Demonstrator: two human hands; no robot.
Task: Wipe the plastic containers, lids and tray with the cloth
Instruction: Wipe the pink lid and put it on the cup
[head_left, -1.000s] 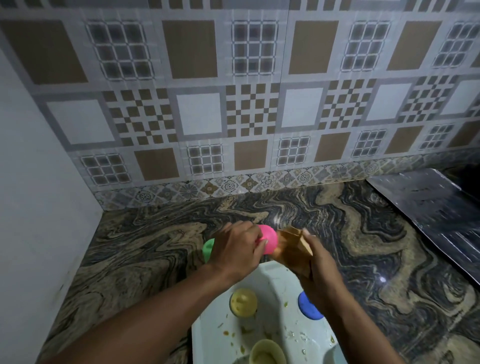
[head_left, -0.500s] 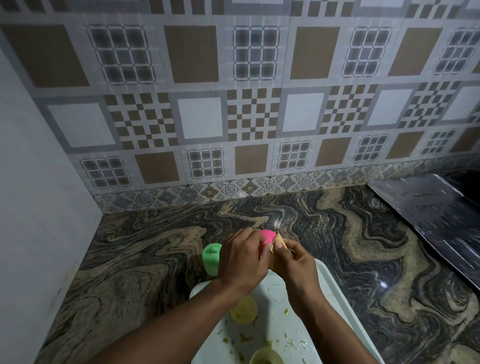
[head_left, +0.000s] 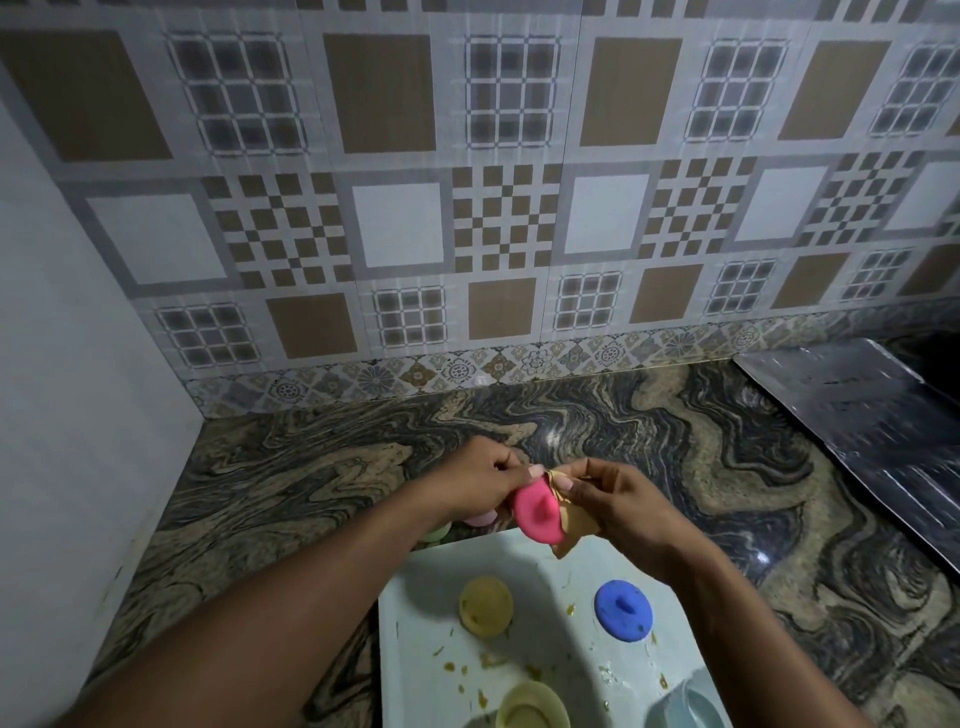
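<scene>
White wall panel (head_left: 78, 389) stands far left of the tray (head_left: 415, 649), w/ patterned tile wall (head_left: 498, 218) behind it. The marbled countertop (head_left: 260, 493) carries the tray, which is white w/ food bits smeared on it.

Just past the tray's far-left corner, partly hidden by the left forearm, are a pale green piece (head_left: 436, 532) and a pale pink piece (head_left: 480, 518); can't tell if lids or containers.

Above the tray's far edge, the left hand (head_left: 483, 480) pinches the pink lid (head_left: 537, 512) at its upper rim. Lid is tilted, knob side toward the camera. The right hand (head_left: 623, 499) is close beside, fingers curled round the tan cloth (head_left: 574, 522), which lies vs. the lid's right edge. Hands nearly touch.

On the tray:
- yellow round piece (head_left: 485, 605) left of centre
- blue lid (head_left: 623, 610) right of centre
- yellowish container (head_left: 530, 706) at the near edge
- light blue container (head_left: 685, 701) near-right, cut by the frame

Far right of the tray, a dark metal sheet (head_left: 857, 415) lies on the countertop.
</scene>
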